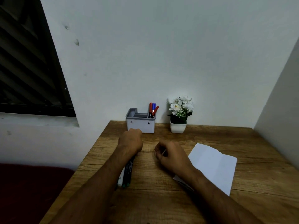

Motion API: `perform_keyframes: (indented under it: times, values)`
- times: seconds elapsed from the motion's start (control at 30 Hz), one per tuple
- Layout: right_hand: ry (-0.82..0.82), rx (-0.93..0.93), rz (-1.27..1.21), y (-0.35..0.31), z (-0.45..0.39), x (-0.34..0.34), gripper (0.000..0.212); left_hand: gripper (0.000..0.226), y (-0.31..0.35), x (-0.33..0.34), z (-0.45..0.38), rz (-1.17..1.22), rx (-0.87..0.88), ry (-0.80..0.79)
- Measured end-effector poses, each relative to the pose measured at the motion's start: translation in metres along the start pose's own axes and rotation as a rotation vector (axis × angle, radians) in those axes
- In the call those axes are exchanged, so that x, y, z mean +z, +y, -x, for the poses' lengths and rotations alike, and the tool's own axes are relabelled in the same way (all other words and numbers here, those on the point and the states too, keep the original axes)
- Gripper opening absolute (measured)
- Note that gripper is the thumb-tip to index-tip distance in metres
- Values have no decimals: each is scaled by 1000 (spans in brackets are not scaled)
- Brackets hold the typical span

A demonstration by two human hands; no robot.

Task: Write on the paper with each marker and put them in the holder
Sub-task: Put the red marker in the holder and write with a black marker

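Note:
My left hand (131,140) is curled just in front of the holder (140,126) and grips a bundle of markers (127,172). These are dark barrels and one white one, and their ends reach back under my forearm. The grey-and-white holder stands at the desk's far edge with two red markers and a blue one (152,109) upright in its right compartment. My right hand (171,155) rests on the desk with loosely curled fingers and holds nothing I can make out. The folded white paper (215,165) lies to its right, partly under my right forearm.
A small white pot of white flowers (179,115) stands to the right of the holder against the wall. The wooden desk (161,199) meets a wall at the back and another at the right. A dark window is at the upper left.

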State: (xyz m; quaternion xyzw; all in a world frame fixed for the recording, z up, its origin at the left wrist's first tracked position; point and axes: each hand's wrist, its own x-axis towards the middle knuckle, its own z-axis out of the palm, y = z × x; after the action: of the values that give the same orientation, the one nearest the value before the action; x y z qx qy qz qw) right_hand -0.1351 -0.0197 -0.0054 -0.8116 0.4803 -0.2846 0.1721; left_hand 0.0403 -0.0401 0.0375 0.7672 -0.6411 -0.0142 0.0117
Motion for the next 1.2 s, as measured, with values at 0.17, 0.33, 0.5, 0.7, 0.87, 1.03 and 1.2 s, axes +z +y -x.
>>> perform_keyframes:
  times: [0.17, 0.33, 0.5, 0.7, 0.87, 1.03, 1.2]
  values:
    - [2, 25, 10, 1, 8, -5, 8, 21, 6, 8, 5, 15, 10, 105]
    - [4, 24, -8, 4, 13, -9, 9, 27, 21, 9, 4, 120, -49, 38]
    - [-4, 56, -44, 6, 13, -11, 10, 23, 34, 12, 3, 165, -45, 58]
    - [62, 105, -125, 12, 11, -14, 11, 10, 39, 8, -1, 457, -80, 104]
    - [105, 192, -302, 11, 11, -16, 19, 19, 45, -11, -1, 1013, -72, 73]
    - [87, 246, -475, 4, 11, -24, 22, 23, 59, -22, 9, 1314, -148, 133]
    - [189, 258, -431, 6, 12, -30, 15, 9, 72, -18, 16, 1692, -279, -125]
